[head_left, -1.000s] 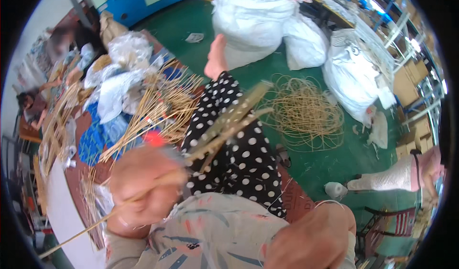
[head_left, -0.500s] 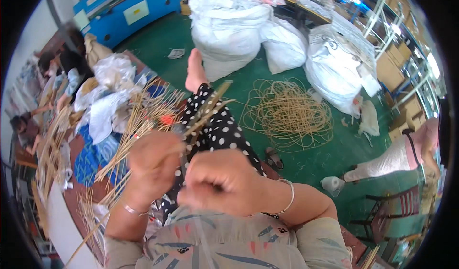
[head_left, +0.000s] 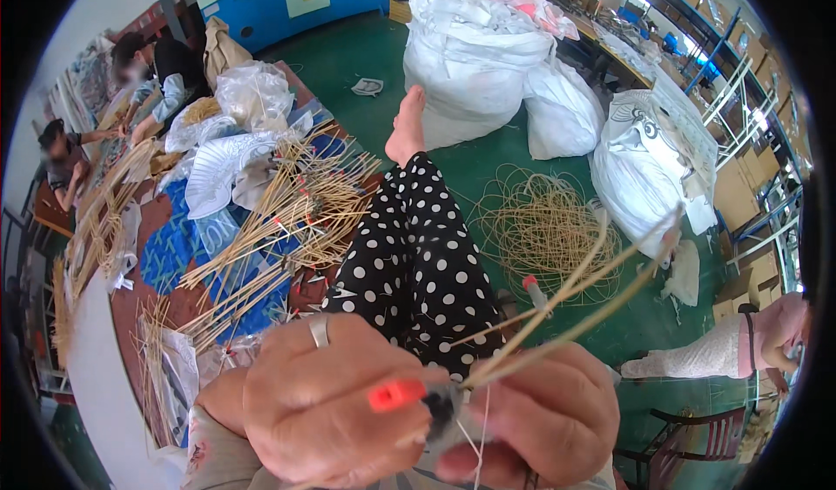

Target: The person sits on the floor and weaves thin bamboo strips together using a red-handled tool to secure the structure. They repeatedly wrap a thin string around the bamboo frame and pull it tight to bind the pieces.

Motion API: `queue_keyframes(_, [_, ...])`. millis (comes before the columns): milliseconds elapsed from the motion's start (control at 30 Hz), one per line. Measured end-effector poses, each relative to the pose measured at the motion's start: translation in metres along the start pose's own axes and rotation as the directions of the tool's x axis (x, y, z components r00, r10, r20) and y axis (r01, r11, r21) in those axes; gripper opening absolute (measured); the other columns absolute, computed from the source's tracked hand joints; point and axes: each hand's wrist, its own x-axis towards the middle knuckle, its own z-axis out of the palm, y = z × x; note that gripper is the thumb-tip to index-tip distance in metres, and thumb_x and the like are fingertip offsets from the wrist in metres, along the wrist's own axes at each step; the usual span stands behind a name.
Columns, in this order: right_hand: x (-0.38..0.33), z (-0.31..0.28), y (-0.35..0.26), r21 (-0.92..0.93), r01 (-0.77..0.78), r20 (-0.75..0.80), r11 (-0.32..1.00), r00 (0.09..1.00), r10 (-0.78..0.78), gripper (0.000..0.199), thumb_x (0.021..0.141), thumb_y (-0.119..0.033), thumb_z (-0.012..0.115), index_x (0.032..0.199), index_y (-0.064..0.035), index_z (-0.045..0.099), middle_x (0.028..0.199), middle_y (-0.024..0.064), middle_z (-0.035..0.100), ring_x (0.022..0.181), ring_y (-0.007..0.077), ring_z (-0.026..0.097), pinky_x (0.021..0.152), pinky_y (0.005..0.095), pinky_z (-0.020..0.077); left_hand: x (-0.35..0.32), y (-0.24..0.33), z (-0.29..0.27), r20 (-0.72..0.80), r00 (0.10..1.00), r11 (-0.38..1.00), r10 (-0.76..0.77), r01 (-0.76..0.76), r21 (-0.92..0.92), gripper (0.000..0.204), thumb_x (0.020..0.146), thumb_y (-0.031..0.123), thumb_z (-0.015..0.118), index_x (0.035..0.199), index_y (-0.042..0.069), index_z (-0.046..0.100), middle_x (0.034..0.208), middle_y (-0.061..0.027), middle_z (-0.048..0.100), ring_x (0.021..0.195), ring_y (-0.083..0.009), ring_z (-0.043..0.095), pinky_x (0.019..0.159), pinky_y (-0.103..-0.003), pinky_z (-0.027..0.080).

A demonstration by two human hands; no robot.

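Note:
My left hand (head_left: 335, 403), with a ring on one finger, is closed around the near end of a few thin bamboo strips (head_left: 562, 303). The strips fan out to the upper right. By my left fingertips a small red piece (head_left: 396, 394) and a dark grey lump (head_left: 442, 407) show at the strips' joined end. A white thread (head_left: 481, 442) runs down between the hands. My right hand (head_left: 557, 412) is curled beside the joint, its fingers partly blurred. It pinches at the thread and strip end; the exact grip is hidden.
Bundled bamboo sticks (head_left: 287, 220) lie on blue cloth at my left. My outstretched legs in dotted trousers (head_left: 418, 255) are ahead. Beyond lie a coil of thin cane (head_left: 549, 229) and white sacks (head_left: 470, 72). A person (head_left: 740, 342) stands at right; two others sit far left.
Both hands have come up closer to the camera. The strips have swung from pointing ahead to the upper right. My view has shifted leftward.

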Motion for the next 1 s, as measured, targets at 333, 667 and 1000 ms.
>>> queue_keyframes(333, [-0.024,0.028,0.045,0.025,-0.455,-0.064,0.890,0.888,0.455,0.006,0.070,0.000,0.057,0.073,-0.0030,0.052,0.063,0.0087,0.052,0.051,0.0200,0.051,0.045,0.0295,0.0384,-0.025,-0.044,0.010,0.110,0.994,0.958,-0.021,-0.011,0.286,0.013,0.061,-0.004,0.059,0.072,0.002,0.057,0.070,-0.0087,0.056,0.054,-0.0212,0.054,0.043,-0.029,0.042])
queue_keyframes(667, [-0.009,0.022,0.026,0.243,-0.489,0.239,0.838,0.867,0.437,0.015,0.073,-0.013,0.064,0.071,-0.0023,0.054,0.061,0.0057,0.052,0.049,0.0154,0.050,0.044,0.0255,0.0381,-0.031,-0.063,0.015,-0.126,0.982,0.952,-0.139,0.168,0.256,0.012,0.064,-0.006,0.059,0.069,0.004,0.055,0.061,-0.0071,0.054,0.050,-0.0219,0.053,0.044,-0.030,0.041])
queue_keyframes(1000, [-0.007,0.008,-0.007,0.729,-0.129,-0.018,0.672,0.978,0.207,0.027,0.072,-0.019,0.066,0.083,0.0037,0.058,0.068,0.0158,0.057,0.054,0.0268,0.054,0.046,0.0313,0.0422,-0.022,-0.018,-0.003,-0.091,0.985,0.989,0.144,-0.141,0.035,0.015,0.059,0.005,0.066,0.070,0.002,0.055,0.066,-0.0116,0.057,0.043,-0.0156,0.050,0.034,-0.024,0.036])
